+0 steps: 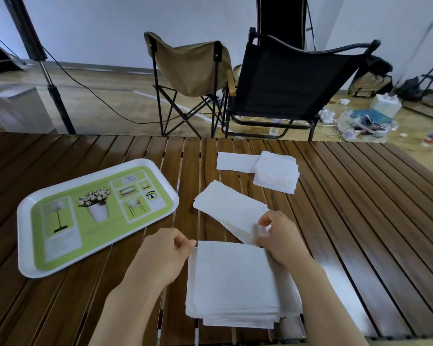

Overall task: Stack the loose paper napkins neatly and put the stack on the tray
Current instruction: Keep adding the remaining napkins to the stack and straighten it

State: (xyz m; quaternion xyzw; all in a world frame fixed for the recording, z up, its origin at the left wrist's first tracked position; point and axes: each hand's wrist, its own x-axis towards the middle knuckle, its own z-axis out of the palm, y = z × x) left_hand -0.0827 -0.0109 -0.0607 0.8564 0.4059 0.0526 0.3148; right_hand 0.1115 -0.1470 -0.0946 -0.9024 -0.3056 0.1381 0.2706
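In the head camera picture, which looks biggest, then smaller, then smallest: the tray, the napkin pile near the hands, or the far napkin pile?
1. tray
2. near napkin pile, though closeness enlarges it
3. far napkin pile

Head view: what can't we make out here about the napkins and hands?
- Near stack: sheet count unreadable; edges too thin, right side behind the right forearm.
- Right hand: fingertips motion-blurred on the loose napkin, so the exact pinch is unclear.
- Left hand: fingers curled at the stack's corner; contact hidden by the hand itself.
- Far pile: count too small to tell.
- Tray: printed text too small to read.
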